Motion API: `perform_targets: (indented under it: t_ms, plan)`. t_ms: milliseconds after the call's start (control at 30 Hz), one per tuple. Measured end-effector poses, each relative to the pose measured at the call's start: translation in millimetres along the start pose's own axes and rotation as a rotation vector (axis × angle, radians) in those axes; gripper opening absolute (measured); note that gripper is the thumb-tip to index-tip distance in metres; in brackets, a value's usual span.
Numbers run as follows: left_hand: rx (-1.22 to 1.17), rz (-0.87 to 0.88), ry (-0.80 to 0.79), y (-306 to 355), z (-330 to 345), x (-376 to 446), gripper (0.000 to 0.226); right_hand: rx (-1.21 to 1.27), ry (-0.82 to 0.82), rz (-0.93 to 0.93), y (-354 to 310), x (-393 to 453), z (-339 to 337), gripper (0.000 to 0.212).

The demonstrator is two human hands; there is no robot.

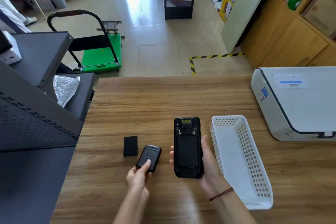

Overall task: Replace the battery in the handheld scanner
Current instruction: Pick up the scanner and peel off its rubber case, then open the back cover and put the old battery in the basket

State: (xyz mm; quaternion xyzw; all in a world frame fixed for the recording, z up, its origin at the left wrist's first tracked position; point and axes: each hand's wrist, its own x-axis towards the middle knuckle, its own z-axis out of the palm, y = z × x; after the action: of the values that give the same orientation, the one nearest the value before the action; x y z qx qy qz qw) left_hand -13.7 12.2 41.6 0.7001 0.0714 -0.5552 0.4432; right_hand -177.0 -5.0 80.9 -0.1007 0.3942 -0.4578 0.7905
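Scanner (187, 148) was held face-down over the wooden table (163, 100), right of centre, back side up w/ the battery bay uncovered and a dark rectangular pack sitting in it; two small latches showed near its top end.

Going left to right: dark metal shelving (36, 123) stood along the table's left edge, w/ crumpled white wrap (65, 89) tucked between its levels. Next, a flat black battery (130, 146) lay on the tabletop, apart from both hands, just left of the cover. Back cover (149, 157), rounded black plastic, was tilted w/ its far end toward the battery; left hand (139, 175) gripped its near end, thumb pressed on top, other fingers curled underneath & mostly hidden. Whether the cover touched the table, can't tell.

Right hand (209, 165) cradled the scanner from below, fingers wrapped around its right edge, fingertips (171, 154) showing along its left side, closed snugly on the body. A thin brown band (221, 194) circled that wrist.

Just right of the hand, a white perforated basket (241, 160) sat on the table at a slant, nothing seen inside it. Further right, at the table's far-right corner, a white printer-like box (298, 103) w/ a blue label.

Beyond the table on the floor: green platform trolley (101, 54) at left, yellow-black tape (203, 58) toward the right.
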Motion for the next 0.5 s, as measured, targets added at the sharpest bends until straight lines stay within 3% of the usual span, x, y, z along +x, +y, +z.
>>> perform_targets:
  t_ms: [167, 267, 500]
  plan:
    - [0.034, -0.005, 0.022, -26.5, 20.1, 19.3, 0.022, -0.014, 0.019, 0.042, 4.3, 4.2, -1.8, 0.077]
    - [0.140, 0.049, 0.102, -34.3, 24.5, 24.2, 0.027, -0.033, 0.043, 0.055, 6.7, 5.5, -3.1, 0.079]
    - [0.852, 0.260, 0.224, -33.4, 19.7, 27.8, 0.054, -0.028, 0.051, 0.077, 11.3, 7.7, -4.4, 0.081]
